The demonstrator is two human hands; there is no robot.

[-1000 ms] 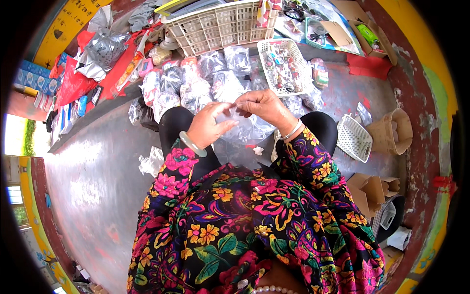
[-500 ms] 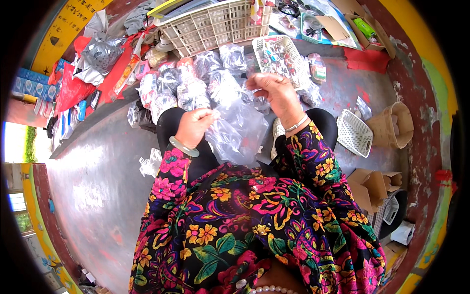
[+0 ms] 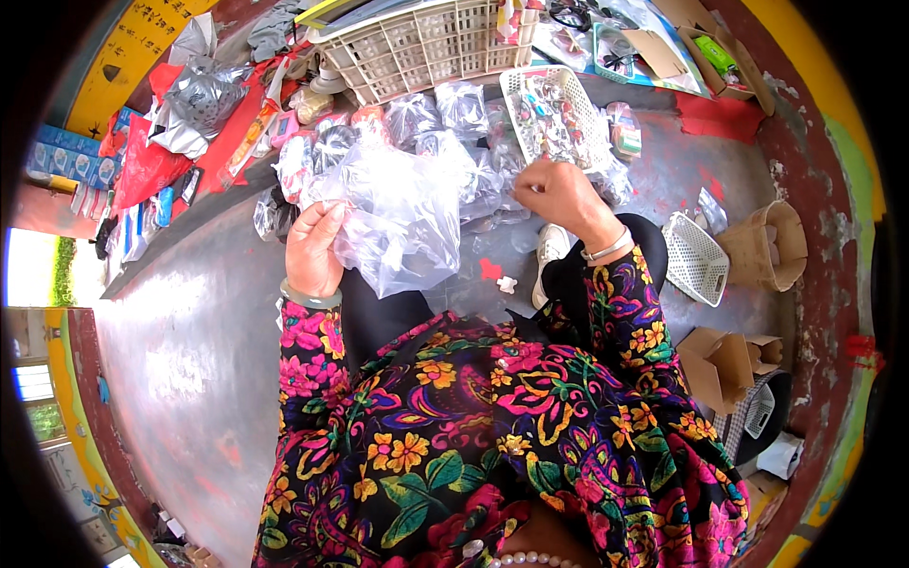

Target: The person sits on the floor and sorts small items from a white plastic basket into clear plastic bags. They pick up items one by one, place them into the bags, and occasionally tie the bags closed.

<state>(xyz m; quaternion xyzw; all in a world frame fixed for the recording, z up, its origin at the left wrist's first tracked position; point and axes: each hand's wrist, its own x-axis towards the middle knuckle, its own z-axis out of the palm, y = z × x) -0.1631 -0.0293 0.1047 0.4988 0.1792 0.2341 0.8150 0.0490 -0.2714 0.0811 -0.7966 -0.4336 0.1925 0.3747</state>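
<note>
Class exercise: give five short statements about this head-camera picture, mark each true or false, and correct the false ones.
1. The left hand holds a clear plastic bag. True.
2. The right hand grips that bag too. False: it is apart from the bag, with its fingers curled.
3. A white basket of small mixed items stands beyond the right hand. True.
4. The sleeves are plain black. False: they have a colourful floral pattern on black.
5. A pale bangle is on the left wrist, and a silvery bracelet is on the right. True.
</note>
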